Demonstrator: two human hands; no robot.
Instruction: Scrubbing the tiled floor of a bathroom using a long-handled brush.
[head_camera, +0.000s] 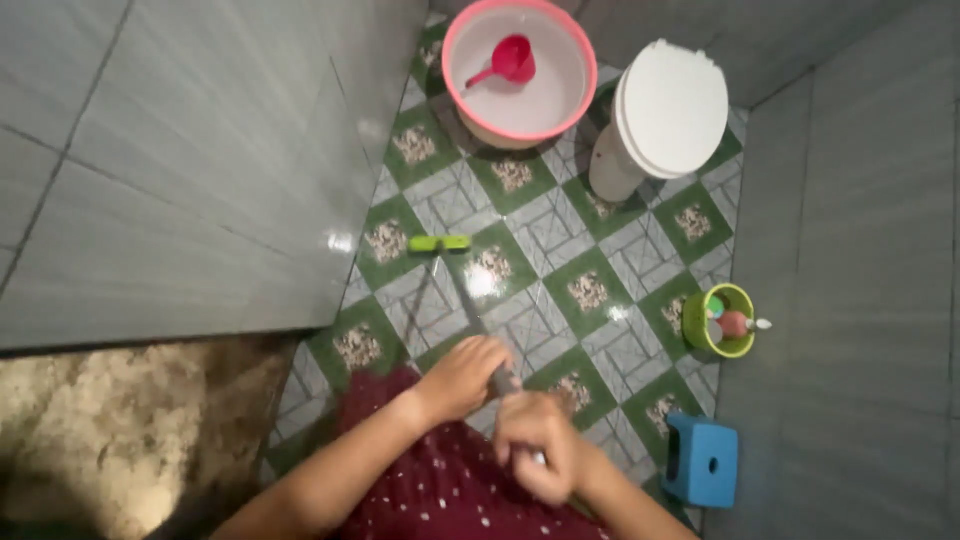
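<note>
**Inspector:** As both hands close round it, the long-handled floor scrubber (470, 300) slants down to the patterned tile floor (560, 240), its green head (440, 243) resting near the grey wall (200, 150). The left hand (462, 378) wraps the shaft higher, the right hand (540, 445) lower.

**Clerk:** Handling?

**Inspector:** Likely light and stiff; the shaft may be slippery. The floor gleams, probably wet. Narrow room: pink basin (520, 70), toilet (665, 115), blue stool (703, 460).
</note>
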